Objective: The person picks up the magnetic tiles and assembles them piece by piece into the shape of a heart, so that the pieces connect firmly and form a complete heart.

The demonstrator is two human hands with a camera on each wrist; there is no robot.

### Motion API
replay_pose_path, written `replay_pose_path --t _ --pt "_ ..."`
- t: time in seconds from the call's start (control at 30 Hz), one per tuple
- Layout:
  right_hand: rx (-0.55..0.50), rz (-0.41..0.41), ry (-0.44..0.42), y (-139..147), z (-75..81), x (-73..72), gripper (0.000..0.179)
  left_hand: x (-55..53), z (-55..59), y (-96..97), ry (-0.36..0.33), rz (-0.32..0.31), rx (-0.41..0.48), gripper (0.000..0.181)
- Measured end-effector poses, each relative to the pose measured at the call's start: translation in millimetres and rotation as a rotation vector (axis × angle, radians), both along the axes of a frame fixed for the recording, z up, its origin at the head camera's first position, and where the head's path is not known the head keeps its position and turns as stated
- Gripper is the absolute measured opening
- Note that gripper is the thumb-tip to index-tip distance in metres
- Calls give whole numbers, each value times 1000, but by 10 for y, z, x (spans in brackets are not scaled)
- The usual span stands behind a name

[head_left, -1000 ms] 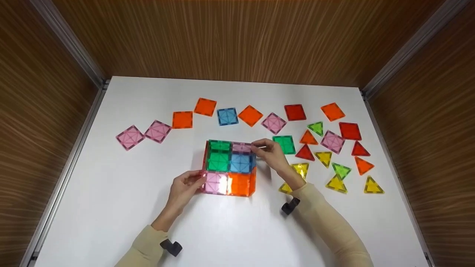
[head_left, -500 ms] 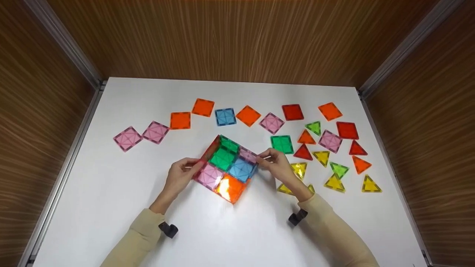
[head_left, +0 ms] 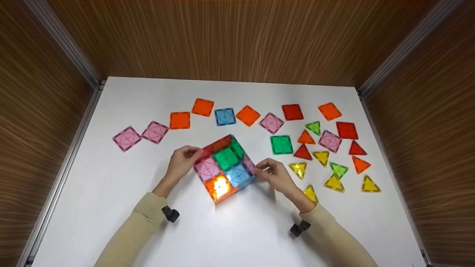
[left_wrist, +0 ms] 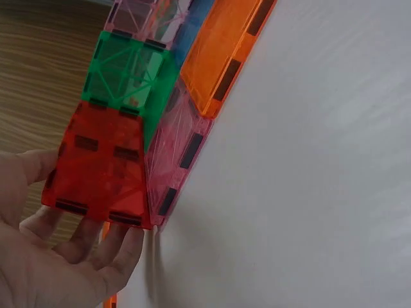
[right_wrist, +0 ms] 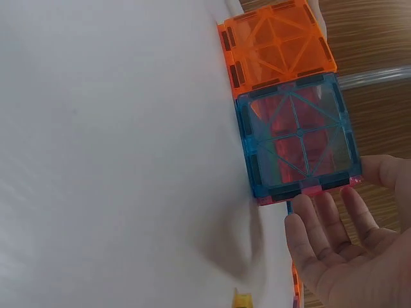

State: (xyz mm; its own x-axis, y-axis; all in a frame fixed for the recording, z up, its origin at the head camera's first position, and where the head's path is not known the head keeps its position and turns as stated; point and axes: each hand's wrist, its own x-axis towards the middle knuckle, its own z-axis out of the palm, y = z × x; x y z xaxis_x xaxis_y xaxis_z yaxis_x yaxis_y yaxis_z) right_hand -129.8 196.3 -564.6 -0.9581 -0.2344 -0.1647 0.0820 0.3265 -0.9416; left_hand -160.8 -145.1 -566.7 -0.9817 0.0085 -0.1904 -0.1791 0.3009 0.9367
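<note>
Both hands hold a box built from translucent magnetic tiles (head_left: 227, 158), turned cornerwise in the head view. Its two-by-two panel is green, blue, pink and orange, with low walls around it. My left hand (head_left: 181, 163) grips the left corner at a red wall tile (left_wrist: 103, 167), thumb on one side and fingers under its edge in the left wrist view. My right hand (head_left: 277, 177) pinches the right corner at a pink tile (head_left: 249, 164). In the right wrist view a blue wall tile (right_wrist: 298, 135) stands beside an orange one (right_wrist: 279, 45), with the fingers along the blue tile's lower edge.
Loose square tiles lie in a row across the back, from a pink square (head_left: 127, 138) to an orange square (head_left: 329, 111). A green square (head_left: 281, 144) lies right of the box. Several small triangles, such as a yellow triangle (head_left: 298, 170), spread over the white table (head_left: 92, 193).
The box has turned clockwise in the head view, between both hands. My left hand has moved away from the body and my right hand towards it. The loose tiles stay put.
</note>
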Motion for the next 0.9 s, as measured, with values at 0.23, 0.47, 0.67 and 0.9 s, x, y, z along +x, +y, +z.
replay_pose_path --t 0.23,0.47,0.67,0.9 --pt "-49 -10 -37 -58 47 -215 34 239 -10 -5 -129 125 74 54" --pt "-29 35 -125 -176 50 -493 45 442 33 28 -300 126 228 69" --pt "-11 56 -232 -221 6 -531 47 429 15 99 -305 127 266 62" --pt "-60 5 -246 -175 -25 -402 50 215 -14 92 -311 70 253 60"
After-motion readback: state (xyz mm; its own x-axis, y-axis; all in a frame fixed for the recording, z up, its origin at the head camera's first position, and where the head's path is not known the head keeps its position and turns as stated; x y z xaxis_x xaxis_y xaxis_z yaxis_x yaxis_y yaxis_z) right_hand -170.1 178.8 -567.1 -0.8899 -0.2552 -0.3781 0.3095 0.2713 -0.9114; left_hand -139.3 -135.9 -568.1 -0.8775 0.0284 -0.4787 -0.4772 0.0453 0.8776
